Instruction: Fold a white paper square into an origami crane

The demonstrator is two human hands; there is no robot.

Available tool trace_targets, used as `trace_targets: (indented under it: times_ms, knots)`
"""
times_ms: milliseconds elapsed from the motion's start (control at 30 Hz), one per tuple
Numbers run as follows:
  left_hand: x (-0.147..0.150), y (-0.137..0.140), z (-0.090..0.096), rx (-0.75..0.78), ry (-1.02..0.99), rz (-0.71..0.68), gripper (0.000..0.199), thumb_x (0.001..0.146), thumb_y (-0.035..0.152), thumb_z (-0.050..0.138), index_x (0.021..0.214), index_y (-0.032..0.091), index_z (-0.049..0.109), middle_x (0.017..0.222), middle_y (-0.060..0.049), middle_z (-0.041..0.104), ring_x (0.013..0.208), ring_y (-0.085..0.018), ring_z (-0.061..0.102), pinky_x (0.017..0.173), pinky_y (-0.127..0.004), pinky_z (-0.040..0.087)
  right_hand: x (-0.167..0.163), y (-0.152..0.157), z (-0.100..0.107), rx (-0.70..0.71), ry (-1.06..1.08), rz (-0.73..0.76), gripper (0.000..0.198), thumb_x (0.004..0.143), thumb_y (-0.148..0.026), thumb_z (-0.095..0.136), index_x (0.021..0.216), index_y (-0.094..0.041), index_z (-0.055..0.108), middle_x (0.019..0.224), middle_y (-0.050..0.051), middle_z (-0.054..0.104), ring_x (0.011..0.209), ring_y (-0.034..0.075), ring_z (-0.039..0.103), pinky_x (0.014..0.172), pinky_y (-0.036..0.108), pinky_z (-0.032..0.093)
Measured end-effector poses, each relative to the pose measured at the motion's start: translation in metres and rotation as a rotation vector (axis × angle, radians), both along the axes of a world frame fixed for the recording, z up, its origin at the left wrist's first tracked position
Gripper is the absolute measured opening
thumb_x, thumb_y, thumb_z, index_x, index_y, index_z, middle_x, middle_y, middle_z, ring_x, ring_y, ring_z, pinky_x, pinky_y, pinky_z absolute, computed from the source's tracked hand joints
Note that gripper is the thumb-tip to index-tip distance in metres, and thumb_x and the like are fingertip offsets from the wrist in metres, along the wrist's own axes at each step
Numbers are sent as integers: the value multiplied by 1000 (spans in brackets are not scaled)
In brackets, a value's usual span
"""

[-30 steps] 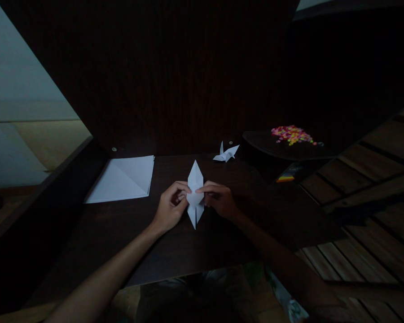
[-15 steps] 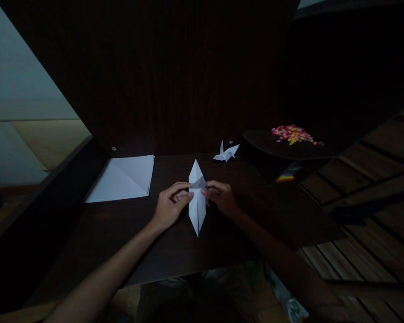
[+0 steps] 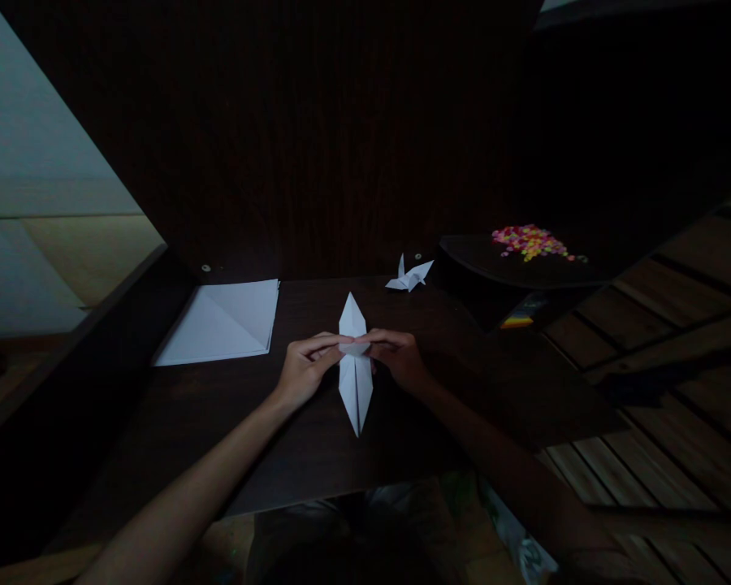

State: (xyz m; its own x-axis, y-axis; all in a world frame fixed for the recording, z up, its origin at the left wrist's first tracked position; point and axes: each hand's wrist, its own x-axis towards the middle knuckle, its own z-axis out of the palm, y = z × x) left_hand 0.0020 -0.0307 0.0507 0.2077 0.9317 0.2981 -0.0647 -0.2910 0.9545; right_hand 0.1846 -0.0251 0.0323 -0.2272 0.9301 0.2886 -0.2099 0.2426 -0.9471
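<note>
A white folded paper [image 3: 356,390], long and pointed at both ends, lies between my hands above the dark table. My left hand [image 3: 308,361] pinches its left edge at mid-length, the index finger reaching onto a small flap in the centre. From the right, my right hand [image 3: 399,357] grips the same middle part, its fingertips on that flap too. The flap is folded down toward me. A slit runs along the near half of the paper. Some fingertips are hidden beneath it.
Left of my hands lies a stack of white paper sheets [image 3: 222,321]. A folded paper crane [image 3: 409,279] stands at the back. On a rounded dark shelf [image 3: 472,256] to the right sits a heap of small colourful pieces [image 3: 531,242]. A rainbow-striped item [image 3: 517,322] is under the shelf.
The small central flap, which stood up before, is now pressed down toward me. Both index fingers have moved inward onto it, and the paper has shifted slightly nearer.
</note>
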Motion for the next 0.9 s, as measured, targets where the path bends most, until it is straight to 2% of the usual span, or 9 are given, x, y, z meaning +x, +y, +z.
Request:
trace_targets:
  times_ms: [133,300,433,567,633,733,800,900]
  knots:
    - [-3,0,0,12,10,-41,19,75,32,73,86,18,78,86,-7,72,72,-16,63,59,-24,45,2,-1,2,17,27,7,17,72,-38,73,78,-22,76,68,0,63,52,13,54,46,25,42]
    - [-5,-1,-4,-5,-3,-78,17,77,26,70,90,18,78,90,-9,71,80,-19,63,65,-26,47,4,1,-2,84,10,7,15,75,-35,70,77,-22,77,72,2,65,66,17,58,59,29,44]
    - [-5,-2,-5,-2,-77,-81,16,80,24,64,81,19,79,87,-8,71,78,-19,63,65,-27,47,5,3,-6,114,40,25,23,78,-40,66,71,-19,73,70,3,61,62,16,55,56,29,42]
    - [-3,-3,-3,1,-4,-48,10,74,21,70,78,17,79,85,-8,71,78,-19,63,65,-27,47,4,4,-2,155,-42,-67,36,82,-45,63,57,-18,63,64,1,56,60,14,52,58,27,40]
    - [-3,-3,-4,-8,-46,-75,13,76,23,68,80,18,79,87,-8,71,79,-19,63,63,-26,48,2,3,3,143,-109,-120,42,84,-48,59,55,-18,59,60,0,54,58,13,49,57,27,39]
    - [-3,-3,-6,-39,-95,-88,20,83,29,62,83,18,79,90,-9,70,79,-20,63,62,-27,49,1,1,9,137,-155,-105,36,78,-46,67,56,-18,60,61,0,56,58,12,50,56,26,40]
    - [-3,-3,-6,-35,-47,-45,24,85,33,61,81,17,79,86,-9,70,78,-19,63,63,-27,49,1,0,10,126,-141,-51,27,74,-41,72,62,-18,65,65,0,59,60,12,53,55,25,41]
    - [-2,-3,-2,6,52,16,20,81,34,68,77,17,78,82,-8,70,75,-17,63,65,-27,48,2,-2,8,110,-132,-15,17,71,-35,75,71,-18,70,70,1,63,61,12,56,54,23,42]
